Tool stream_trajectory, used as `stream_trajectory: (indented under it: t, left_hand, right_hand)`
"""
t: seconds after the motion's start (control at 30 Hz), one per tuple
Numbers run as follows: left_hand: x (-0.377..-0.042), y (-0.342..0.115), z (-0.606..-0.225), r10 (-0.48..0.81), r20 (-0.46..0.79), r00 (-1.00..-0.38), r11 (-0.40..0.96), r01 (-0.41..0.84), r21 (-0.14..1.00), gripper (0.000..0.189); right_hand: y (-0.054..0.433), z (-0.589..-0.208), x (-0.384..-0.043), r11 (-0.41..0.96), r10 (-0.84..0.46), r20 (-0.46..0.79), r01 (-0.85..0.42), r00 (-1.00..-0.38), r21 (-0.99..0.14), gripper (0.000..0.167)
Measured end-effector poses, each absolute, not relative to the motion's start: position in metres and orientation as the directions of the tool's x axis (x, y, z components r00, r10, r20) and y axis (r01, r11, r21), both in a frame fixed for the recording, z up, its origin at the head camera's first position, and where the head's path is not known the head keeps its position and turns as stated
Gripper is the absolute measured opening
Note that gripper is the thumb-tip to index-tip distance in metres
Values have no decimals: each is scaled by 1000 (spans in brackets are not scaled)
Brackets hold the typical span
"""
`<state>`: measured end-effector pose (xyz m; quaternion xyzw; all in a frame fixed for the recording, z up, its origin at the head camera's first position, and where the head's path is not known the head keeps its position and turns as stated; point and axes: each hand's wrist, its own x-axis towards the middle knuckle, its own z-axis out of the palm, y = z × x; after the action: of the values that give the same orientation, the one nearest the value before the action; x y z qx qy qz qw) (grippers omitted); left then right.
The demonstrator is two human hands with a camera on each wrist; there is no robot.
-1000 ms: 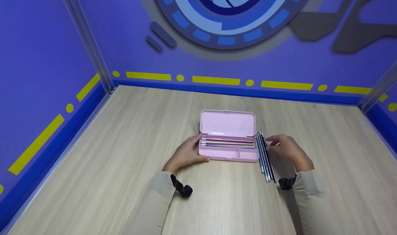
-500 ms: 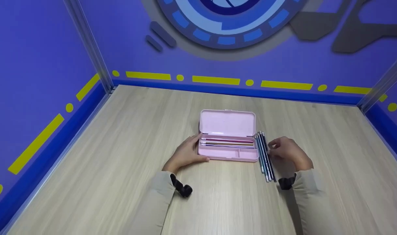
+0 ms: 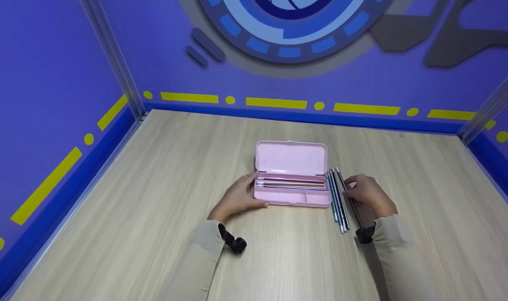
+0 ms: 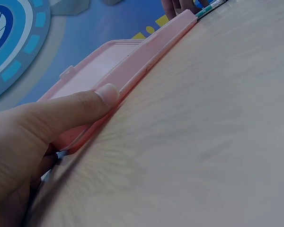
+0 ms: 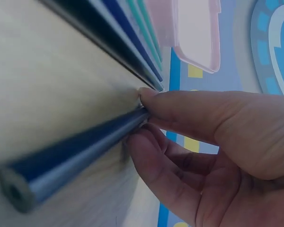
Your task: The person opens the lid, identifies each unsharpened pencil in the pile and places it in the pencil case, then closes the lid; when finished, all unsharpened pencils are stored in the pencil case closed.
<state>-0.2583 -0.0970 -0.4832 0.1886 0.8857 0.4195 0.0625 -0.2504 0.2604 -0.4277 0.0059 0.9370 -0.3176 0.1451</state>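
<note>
A pink pencil case (image 3: 281, 195) lies open on the table, its lid tipped back. Several pencils (image 3: 291, 183) lie lengthwise in its rear compartment; the front compartments hold nothing visible. My left hand (image 3: 238, 195) grips the left end of the case, thumb (image 4: 107, 94) against the front wall. Right of the case, several blue, teal and dark pencils (image 3: 337, 205) lie side by side on the table. My right hand (image 3: 368, 194) pinches a dark pencil (image 5: 80, 156) between thumb and fingers, slightly apart from that row. In the head view the hand covers part of this pencil.
The wood-grain table (image 3: 153, 209) extends around the case on all sides. Blue panels (image 3: 279, 83) with yellow marks stand behind and at both sides. Black wrist cameras (image 3: 236, 244) sit on both sleeves.
My right hand has taken hold of the outermost dark pencil and drawn it a little to the right, away from the row. The left hand and the case have stayed still.
</note>
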Motion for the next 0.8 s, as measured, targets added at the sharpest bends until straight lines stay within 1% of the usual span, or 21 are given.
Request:
stream_trajectory:
  t: [0.27, 0.5, 0.8]
  left_hand:
    - [-257, -98, -484, 384, 41, -922, 575, 274, 771, 104]
    - [-258, -97, -484, 386, 37, -922, 578, 273, 769, 104]
    - [-258, -97, -485, 383, 43, -923, 565, 271, 780, 104]
  right_hand:
    - [263, -426, -251, 783, -120, -272, 78, -955, -618, 44]
    - [266, -418, -250, 770, -115, -270, 86, -956, -633, 49]
    - [257, -400, -252, 771, -116, -184, 28, -976, -636, 39]
